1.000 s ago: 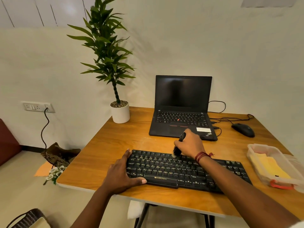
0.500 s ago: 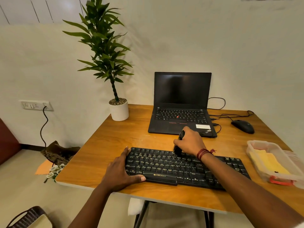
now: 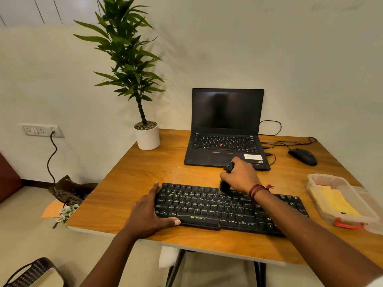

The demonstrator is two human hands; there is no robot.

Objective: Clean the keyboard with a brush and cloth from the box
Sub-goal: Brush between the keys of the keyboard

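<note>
A: Head view, landmark is the keyboard. What's changed?

B: Little. Right hand is closed around the brush, same fist as a second ago. It now sits over the keyboard's far edge, near the middle of the top row. Bristle end touches the keys there; handle tip pokes out above the fist.

A: Left hand?

B: Unmoved. It clamps the keyboard's left end, fingers along the far-left corner, thumb pressed on the front edge. It grips the keyboard only.

A: So the hand barely travels?

B: Yes, relative to the keyboard the brush holds about the same spot. Most of the apparent shift is the head camera dipping. I read it as short strokes on one patch, not a sweep.

A: Cloth?

B: Yellow cloth lies in the clear box, right of the keyboard, on the bench. Untouched.

A: Progress?

B: Early, I'd judge. Brushing under way, lower rows and wipe pending.
</note>
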